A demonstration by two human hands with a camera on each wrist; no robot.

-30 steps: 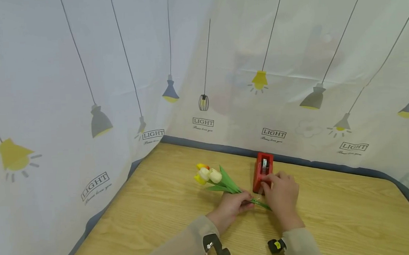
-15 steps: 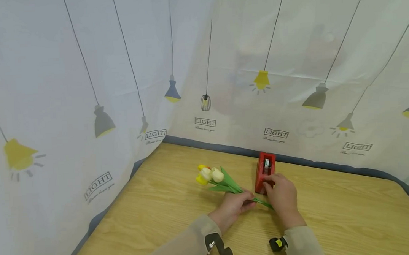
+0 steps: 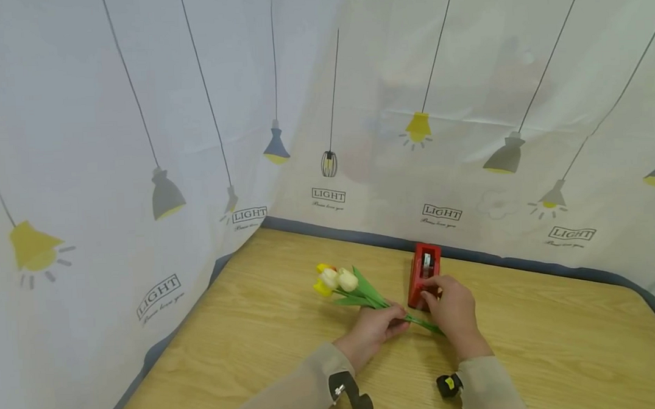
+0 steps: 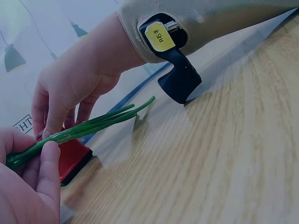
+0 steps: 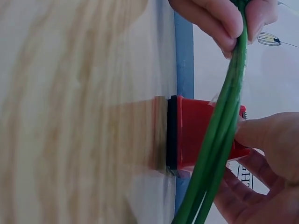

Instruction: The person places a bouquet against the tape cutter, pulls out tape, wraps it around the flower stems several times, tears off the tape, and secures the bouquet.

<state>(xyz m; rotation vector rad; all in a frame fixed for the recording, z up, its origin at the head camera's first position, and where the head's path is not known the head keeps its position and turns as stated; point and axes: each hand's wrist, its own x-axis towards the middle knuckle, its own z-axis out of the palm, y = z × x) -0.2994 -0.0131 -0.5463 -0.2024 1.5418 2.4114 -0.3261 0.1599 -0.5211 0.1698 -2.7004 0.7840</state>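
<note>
My left hand (image 3: 373, 332) grips a bunch of artificial tulips by the green stems (image 4: 84, 129). White and yellow blooms (image 3: 346, 280) point to the far left, and the bare stem ends lie toward the right hand. Clear tape (image 5: 239, 70) shows as a shiny film on the stems. Just beyond them stands a red tape dispenser (image 3: 418, 274) with a small roll in it. At its near end my right hand (image 3: 454, 312) has thumb and forefinger pinched together, apparently on the tape; the fingertips are partly hidden. In the right wrist view, stems cross in front of the dispenser.
The wooden table (image 3: 267, 329) runs back to a curtain (image 3: 367, 105) printed with hanging lamps, which closes off the left and far sides. A black camera mount (image 4: 180, 77) juts from the right wrist. The dispenser stands close to the curtain's dark lower border.
The right wrist has shifted slightly, while its fingertips stay at the dispenser's near end. The left hand and tulips hold nearly the same place; the head view has drifted a little.
</note>
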